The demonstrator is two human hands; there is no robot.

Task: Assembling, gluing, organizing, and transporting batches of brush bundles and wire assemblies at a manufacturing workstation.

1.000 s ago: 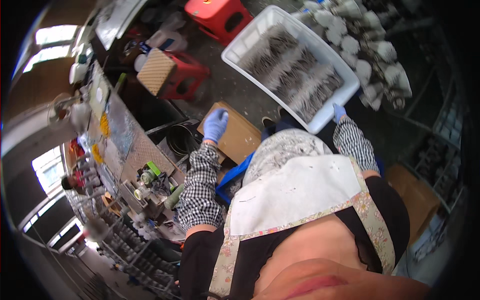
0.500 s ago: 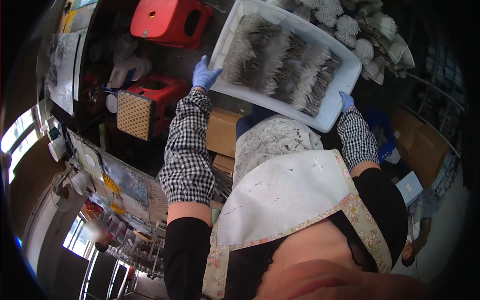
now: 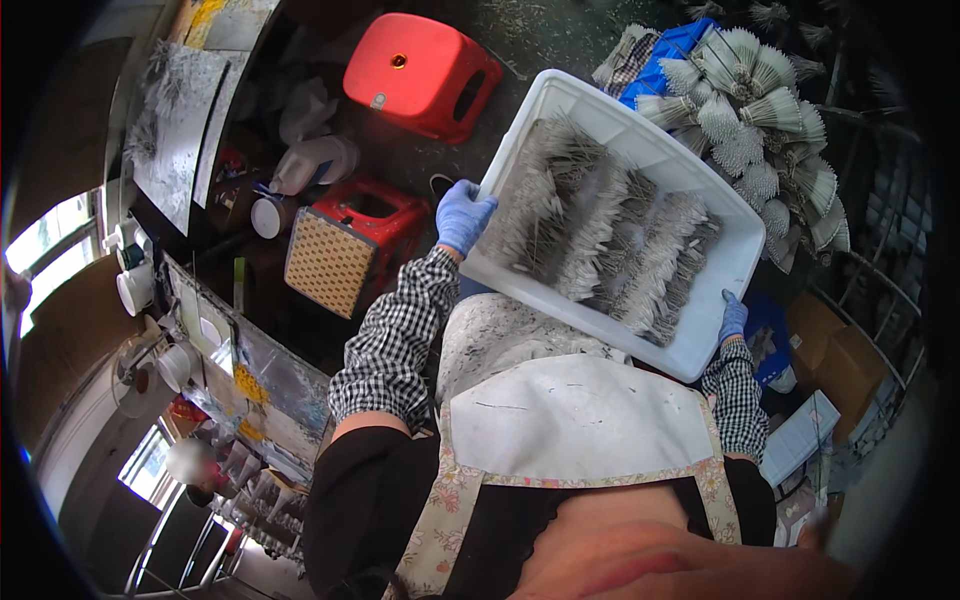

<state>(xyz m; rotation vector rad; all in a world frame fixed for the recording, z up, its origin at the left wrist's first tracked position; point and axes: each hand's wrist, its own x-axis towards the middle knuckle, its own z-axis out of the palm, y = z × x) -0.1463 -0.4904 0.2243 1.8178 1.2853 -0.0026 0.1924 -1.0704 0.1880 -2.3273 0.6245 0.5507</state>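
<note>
The white plastic tray (image 3: 722,268) is a wide, shallow rectangular bin with rounded corners and a raised rim. It is held up off the floor and tilted, one long side low near the person's apron and the far corner raised. Inside lie rows of thin grey-white feathery sticks (image 3: 600,230), packed side by side in several loose bands that run across the tray's floor, their pale tips fanning out. They cover most of the bottom, leaving a bare white strip along the right wall. The rim is gripped at its left edge and its lower right corner.
</note>
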